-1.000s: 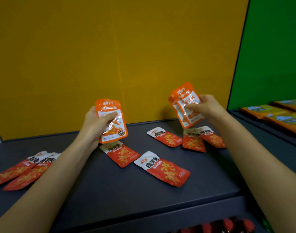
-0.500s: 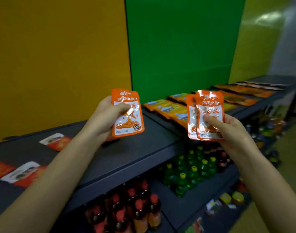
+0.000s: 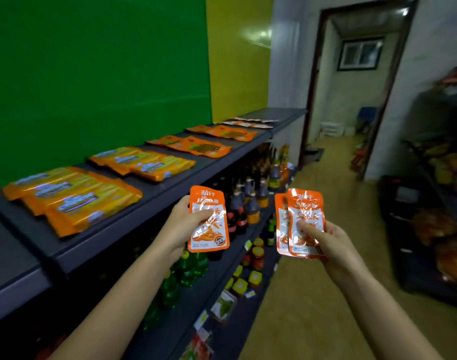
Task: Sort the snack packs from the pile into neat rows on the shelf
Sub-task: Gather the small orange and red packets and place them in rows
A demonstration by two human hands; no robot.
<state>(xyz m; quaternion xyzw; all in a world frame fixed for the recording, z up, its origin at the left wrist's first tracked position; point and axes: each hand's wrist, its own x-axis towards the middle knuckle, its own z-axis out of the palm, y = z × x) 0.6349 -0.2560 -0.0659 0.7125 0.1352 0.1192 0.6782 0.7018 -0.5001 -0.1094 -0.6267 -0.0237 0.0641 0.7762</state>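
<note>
Head view:
- The left hand (image 3: pixel 184 228) pinches one orange snack pack (image 3: pixel 209 219), thumb laid across its front and fingers behind. The pack stands upright in the air, in front of the top shelf's (image 3: pixel 167 185) front edge and not touching it.
- The right hand (image 3: pixel 326 241) pinches two more orange packs (image 3: pixel 306 216) together, thumb pressed on the front one. The rear pack peeks out on the left side. Both are upright and held out over the aisle floor (image 3: pixel 313 294), apart from the pack in the left hand.
- On the top shelf lie flat rows of goods:
  - nearest, a group of long yellow-orange packs (image 3: pixel 74 197);
  - next, a second such group (image 3: pixel 144 163);
  - beyond them, orange packs with dark windows (image 3: pixel 193 148) and another set like them (image 3: pixel 223 132);
  - at the far end, small pale packs (image 3: pixel 250 122), too blurred to read.
- Behind the shelf stand a green panel (image 3: pixel 92 74) and a yellow panel (image 3: pixel 237 61).
- The lower shelves hold dark bottles (image 3: pixel 248 201), green bottles (image 3: pixel 192 266) and small yellow-lidded jars (image 3: pixel 256 255).
- A doorway (image 3: pixel 352 87) opens at the aisle's end.
</note>
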